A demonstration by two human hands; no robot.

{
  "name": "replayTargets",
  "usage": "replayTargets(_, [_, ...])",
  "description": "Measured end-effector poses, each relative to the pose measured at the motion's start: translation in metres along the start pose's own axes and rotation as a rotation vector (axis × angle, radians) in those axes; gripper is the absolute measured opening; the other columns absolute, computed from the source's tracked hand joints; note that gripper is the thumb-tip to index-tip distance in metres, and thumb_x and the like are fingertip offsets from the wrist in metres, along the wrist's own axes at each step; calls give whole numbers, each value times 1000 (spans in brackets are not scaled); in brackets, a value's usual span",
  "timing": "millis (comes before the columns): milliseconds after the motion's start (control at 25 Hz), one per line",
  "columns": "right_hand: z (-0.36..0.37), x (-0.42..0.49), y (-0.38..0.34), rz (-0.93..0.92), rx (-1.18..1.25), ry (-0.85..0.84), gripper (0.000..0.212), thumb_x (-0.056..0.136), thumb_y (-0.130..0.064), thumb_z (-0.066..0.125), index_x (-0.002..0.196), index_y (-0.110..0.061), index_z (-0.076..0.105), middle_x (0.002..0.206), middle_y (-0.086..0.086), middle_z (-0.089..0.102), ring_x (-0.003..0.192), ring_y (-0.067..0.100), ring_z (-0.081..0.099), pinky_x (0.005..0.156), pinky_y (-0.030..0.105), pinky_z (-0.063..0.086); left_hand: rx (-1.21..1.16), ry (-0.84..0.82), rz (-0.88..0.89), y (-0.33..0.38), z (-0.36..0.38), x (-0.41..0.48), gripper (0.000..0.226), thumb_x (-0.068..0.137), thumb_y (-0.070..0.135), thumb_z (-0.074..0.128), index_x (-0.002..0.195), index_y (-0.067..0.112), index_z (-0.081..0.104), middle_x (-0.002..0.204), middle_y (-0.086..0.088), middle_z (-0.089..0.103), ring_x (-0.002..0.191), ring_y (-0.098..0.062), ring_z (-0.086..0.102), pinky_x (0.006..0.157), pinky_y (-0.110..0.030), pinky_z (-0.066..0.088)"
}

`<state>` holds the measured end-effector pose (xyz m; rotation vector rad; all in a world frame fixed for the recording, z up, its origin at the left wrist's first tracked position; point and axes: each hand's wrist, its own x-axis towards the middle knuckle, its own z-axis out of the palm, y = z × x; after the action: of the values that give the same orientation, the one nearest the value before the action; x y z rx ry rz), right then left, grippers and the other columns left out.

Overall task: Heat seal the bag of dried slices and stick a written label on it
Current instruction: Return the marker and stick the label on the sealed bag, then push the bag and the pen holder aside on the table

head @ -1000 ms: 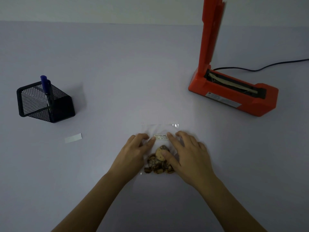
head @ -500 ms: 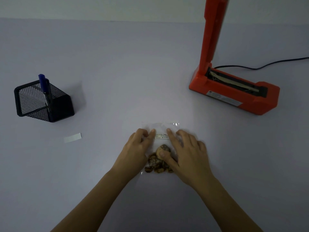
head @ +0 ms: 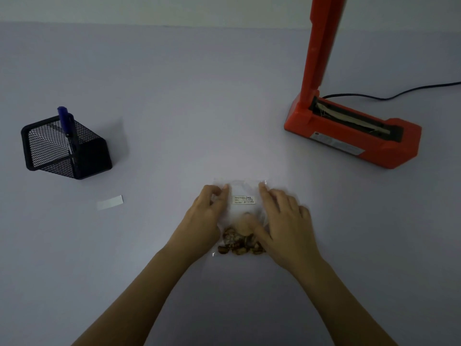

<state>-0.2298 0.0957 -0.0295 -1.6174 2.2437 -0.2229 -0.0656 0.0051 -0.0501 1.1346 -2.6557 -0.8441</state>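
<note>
Open desk (head: pixel 187 108) surrounds the clear bag (head: pixel 243 189); heat sealer (head: pixel 349 136) at 2 o'clock. Left hand (head: pixel 205 216) and right hand (head: pixel 287 221) press the bag's side edges, fingers loosely extended.

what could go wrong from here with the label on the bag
The label sits between the left hand and right hand, neither pressing on it, so an edge might lift. Rubbing over it could smear the writing. I cannot tell whether the bag is sealed; if not, lifting it may spill the slices.
</note>
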Motion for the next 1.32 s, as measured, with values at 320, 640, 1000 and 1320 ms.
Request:
replayTargets(320, [-11, -47, -2, 330, 564, 108, 57, 86, -31, 62, 136, -16, 39, 124, 4, 47, 111, 16, 50, 91, 30, 46, -269, 209, -543, 27, -16, -40, 43, 90, 12, 54, 133, 8, 50, 121, -12, 56, 97, -20, 55, 80, -20, 38])
replayTargets(640, [8, -45, -33, 462, 787, -50, 73, 78, -17, 74, 139, -15, 35, 133, 9, 48, 99, 16, 59, 75, 12, 44, -619, 31, -783, 54, -19, -47, 61, 86, 25, 64, 140, 11, 39, 100, -3, 61, 92, -14, 56, 82, -20, 40])
replayTargets(1000, [-45, 67, -86, 264, 825, 122, 69, 80, -14, 71, 139, -16, 35, 126, 7, 48, 83, 10, 60, 66, 10, 44, -737, 245, -669, 13, -113, 35, 62, 87, 18, 64, 141, 9, 37, 100, -3, 61, 91, -15, 58, 82, -21, 41])
replayTargets(1320, [-66, 200, -101, 232, 834, 188, 68, 82, -17, 69, 140, -16, 33, 124, 8, 48, 84, 11, 59, 70, 16, 45, -742, 291, -625, -38, -159, 156, 59, 86, 17, 64, 139, 10, 41, 99, -3, 62, 91, -15, 57, 80, -22, 40])
